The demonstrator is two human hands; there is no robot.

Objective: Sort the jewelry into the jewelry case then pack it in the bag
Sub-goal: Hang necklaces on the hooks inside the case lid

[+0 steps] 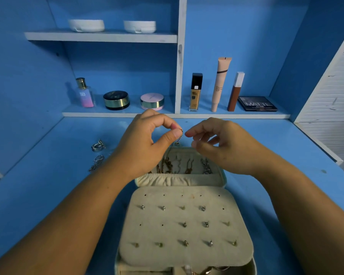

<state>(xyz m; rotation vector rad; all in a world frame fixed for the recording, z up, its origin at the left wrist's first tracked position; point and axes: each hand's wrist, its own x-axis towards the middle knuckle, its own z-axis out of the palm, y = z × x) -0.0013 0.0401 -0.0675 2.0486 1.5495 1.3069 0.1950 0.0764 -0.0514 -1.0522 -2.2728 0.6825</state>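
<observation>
An open beige jewelry case (pixel 187 253) lies on the blue desk in front of me. Its earring panel holds several studs, and its upright lid (pixel 213 180) has several necklaces hanging above an elastic pocket. My left hand (pixel 145 143) pinches the top of a thin gold chain (pixel 178 138) between thumb and forefinger, above the lid. Just right of the chain, my right hand (pixel 218 143) hovers with loosely curled fingers and holds nothing. Silver rings (pixel 98 146) and a silver chain (pixel 96 163) lie on the desk to the left. No bag is in view.
The shelf behind holds a perfume bottle (pixel 84 93), two round compacts (pixel 116 100), a foundation bottle (pixel 195 92), two tubes (pixel 219 84) and a black palette (pixel 257 104). Two white dishes (pixel 86 25) sit on the upper shelf. A white panel (pixel 334 92) stands at the right.
</observation>
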